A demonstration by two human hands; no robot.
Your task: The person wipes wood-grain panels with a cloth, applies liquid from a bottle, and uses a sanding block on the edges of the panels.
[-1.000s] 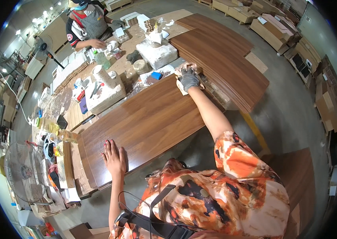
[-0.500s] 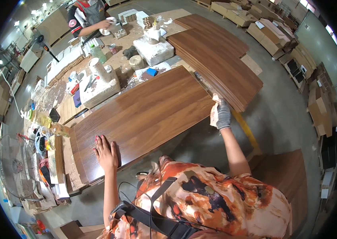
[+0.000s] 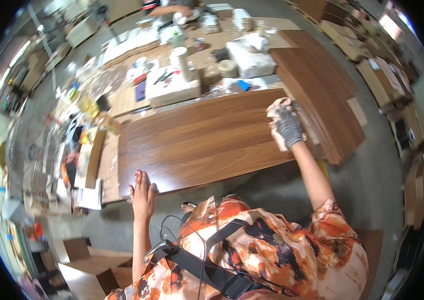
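Head view. A rectangular wood-grain panel (image 3: 202, 145), dark brown with a glossy face, lies flat on the cluttered surface (image 3: 110, 172) in front of the person and serves as the landmark. At the panel's near left corner, the bare left hand (image 3: 143, 197) rests palm down, its fingers extended and slightly spread, with nothing in their hold. At the panel's right end, the right hand (image 3: 289, 125), in a grey knit glove, has its fingers closed over a crumpled pale-pink cloth (image 3: 275, 112), which lies against the panel's face; the cloth hides part of the fingertips. Beyond the panel's right end is a stack of similar wood-grain panels (image 3: 317, 85). Just behind the panel's far edge are a small blue object (image 3: 243, 85) and a whitish block (image 3: 172, 95) bearing a white cup (image 3: 178, 57); a second whitish block (image 3: 252, 60) stands farther right. Left of the panel are yellowish bottles (image 3: 89, 107), blurred. Well behind the panel, a co-worker's hand (image 3: 184, 11) appears.
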